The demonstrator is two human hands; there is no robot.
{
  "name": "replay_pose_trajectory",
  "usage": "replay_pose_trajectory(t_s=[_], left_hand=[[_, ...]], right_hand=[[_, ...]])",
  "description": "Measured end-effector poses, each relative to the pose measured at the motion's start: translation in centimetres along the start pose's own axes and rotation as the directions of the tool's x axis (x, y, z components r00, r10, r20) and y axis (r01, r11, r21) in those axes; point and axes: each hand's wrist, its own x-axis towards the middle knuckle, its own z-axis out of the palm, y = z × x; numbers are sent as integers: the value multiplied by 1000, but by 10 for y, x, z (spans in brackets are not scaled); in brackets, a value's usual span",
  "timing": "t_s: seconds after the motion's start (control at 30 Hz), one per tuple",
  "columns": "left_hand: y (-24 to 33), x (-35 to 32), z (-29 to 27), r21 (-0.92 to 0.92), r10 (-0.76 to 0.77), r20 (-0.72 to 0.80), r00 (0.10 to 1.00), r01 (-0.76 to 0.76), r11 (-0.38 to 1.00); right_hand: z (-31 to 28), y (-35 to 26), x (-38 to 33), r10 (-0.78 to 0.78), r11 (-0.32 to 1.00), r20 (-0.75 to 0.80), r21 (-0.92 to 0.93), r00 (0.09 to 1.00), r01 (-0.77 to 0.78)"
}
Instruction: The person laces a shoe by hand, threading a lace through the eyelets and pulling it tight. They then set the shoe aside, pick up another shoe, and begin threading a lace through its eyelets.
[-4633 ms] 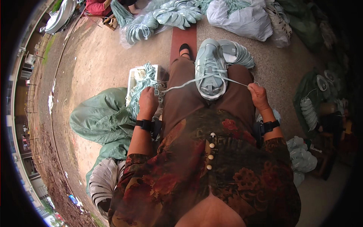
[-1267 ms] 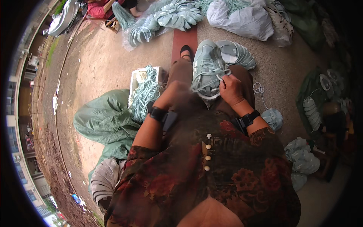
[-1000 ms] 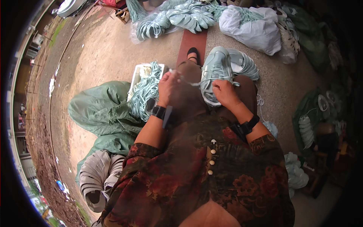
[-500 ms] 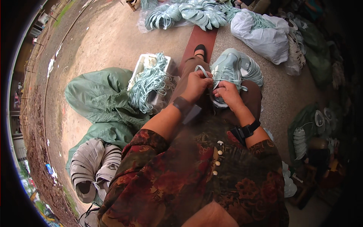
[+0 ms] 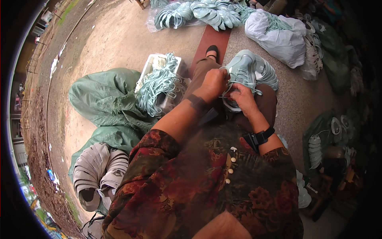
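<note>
A light blue-green shoe upper rests on my lap, its toe pointing away from me. My left hand is closed at the left edge of its lacing, fingers pinched on a pale shoelace. On the near side of the lacing, by the collar opening, my right hand also has its fingers pinched together; the lace runs up to them. Their tips partly hide the eyelets. Beside the upper on the right, more stacked shoe uppers lean against my knee.
To the left, a white box holds a heap of pale blue laces. Green sacks lie beside it, with stacks of beige uppers nearer me. Bundled blue-green uppers and a white sack lie ahead.
My left hand has turned over and come closer to the shoe upper; the lace loop that stood above its fingers no longer shows. My right hand has shifted only slightly.
</note>
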Motion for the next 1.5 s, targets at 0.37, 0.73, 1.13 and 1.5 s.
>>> replay_pose_trajectory(t_s=[0.37,0.73,1.13,1.5], left_hand=[[1,-15,21,-140,-28,-241,970,-6,990],[-2,-32,11,-205,2,-103,995,-23,978],[-4,-23,17,-191,-102,-8,995,98,977],[-6,-29,6,-291,-183,-25,983,168,942]], right_hand=[[-3,1,2,24,998,2,61,1000,-24],[-3,0,9,63,998,-26,-22,998,-64],[11,-17,18,72,827,-145,-544,987,-140],[-9,-3,-50,-368,298,405,-801,837,519]])
